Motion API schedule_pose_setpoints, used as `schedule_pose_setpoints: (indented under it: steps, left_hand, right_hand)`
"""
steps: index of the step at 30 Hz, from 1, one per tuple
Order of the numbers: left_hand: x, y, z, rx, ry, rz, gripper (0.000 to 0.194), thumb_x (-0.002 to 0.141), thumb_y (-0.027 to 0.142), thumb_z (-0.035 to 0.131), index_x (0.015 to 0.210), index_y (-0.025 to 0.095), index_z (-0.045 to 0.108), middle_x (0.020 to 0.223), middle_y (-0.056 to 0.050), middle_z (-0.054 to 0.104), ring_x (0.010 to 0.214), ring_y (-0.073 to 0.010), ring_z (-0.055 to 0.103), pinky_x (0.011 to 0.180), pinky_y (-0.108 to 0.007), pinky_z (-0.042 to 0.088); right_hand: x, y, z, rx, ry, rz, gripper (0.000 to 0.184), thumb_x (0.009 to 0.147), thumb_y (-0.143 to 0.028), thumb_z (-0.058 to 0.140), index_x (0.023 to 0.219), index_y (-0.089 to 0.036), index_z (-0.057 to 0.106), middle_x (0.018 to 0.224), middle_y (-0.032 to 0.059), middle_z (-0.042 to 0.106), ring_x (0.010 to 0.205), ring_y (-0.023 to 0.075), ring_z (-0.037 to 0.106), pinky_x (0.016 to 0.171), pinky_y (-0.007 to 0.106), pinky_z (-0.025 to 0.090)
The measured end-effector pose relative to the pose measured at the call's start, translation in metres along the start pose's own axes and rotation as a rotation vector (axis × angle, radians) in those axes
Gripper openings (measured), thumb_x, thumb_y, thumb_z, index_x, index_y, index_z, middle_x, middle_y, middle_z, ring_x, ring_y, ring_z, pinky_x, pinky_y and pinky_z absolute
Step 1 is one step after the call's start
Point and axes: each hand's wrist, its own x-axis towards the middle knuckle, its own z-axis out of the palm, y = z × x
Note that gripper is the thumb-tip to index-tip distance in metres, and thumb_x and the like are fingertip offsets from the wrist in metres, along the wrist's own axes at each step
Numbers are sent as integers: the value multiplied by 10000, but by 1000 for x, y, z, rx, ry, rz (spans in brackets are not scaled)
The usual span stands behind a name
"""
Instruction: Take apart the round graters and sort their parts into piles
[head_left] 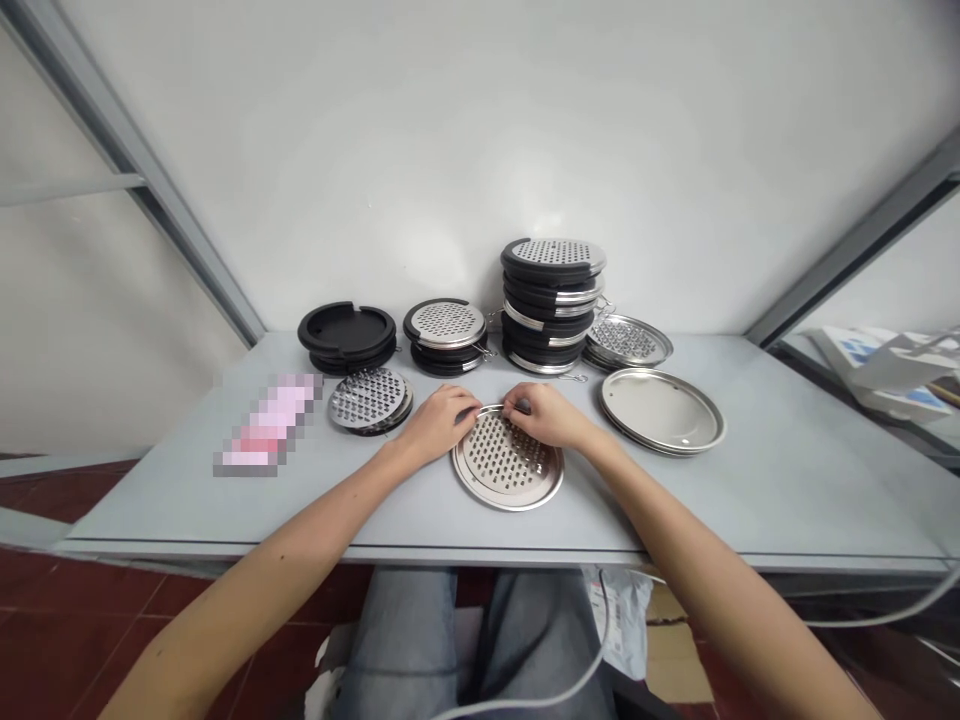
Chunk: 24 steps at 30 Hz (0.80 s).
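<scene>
A round metal grater, its perforated disc lying inside a shiny rimmed metal tray, is flat on the table in front of me. My left hand is closed at its far left edge, the fingertips on the rim. Curled fingers of my right hand pinch at the far right part of the same rim and partly cover the disc. Just left of my left hand lies a small pile of loose grater discs. To the right of my right hand is a stack of plain metal trays.
Along the wall stand black round holders, a short stack of graters with black rims and a tall stack. More metal graters sit beside it. A pixelated pink item lies left. A white cable hangs below the table edge.
</scene>
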Motion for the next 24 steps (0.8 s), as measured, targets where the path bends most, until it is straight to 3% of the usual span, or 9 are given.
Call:
schedule_pose_setpoints:
  steps: [14,18,24]
  left_hand:
    - [1,1,-3,8,3,-15,282,957,260,409,929,174,676,942,-63,679,940,-199,577,898,-347,439]
    - [1,1,-2,-31,30,-31,258,942,278,442,868,167,662,916,-61,677,922,-198,581,885,-345,439]
    - [2,2,-4,-81,68,-105,221,921,269,455,841,168,635,854,-49,661,846,-187,599,800,-324,469]
  right_hand:
    - [-1,5,-10,83,112,85,141,828,-240,510,812,-168,630,773,41,677,682,145,575,646,249,421]
    - [1,4,-14,334,194,162,155,789,-295,586,798,-150,641,780,43,676,691,143,575,677,264,437]
    - [0,-1,-20,962,232,408,382,688,-323,726,1023,-156,650,777,27,678,662,123,583,620,240,437]
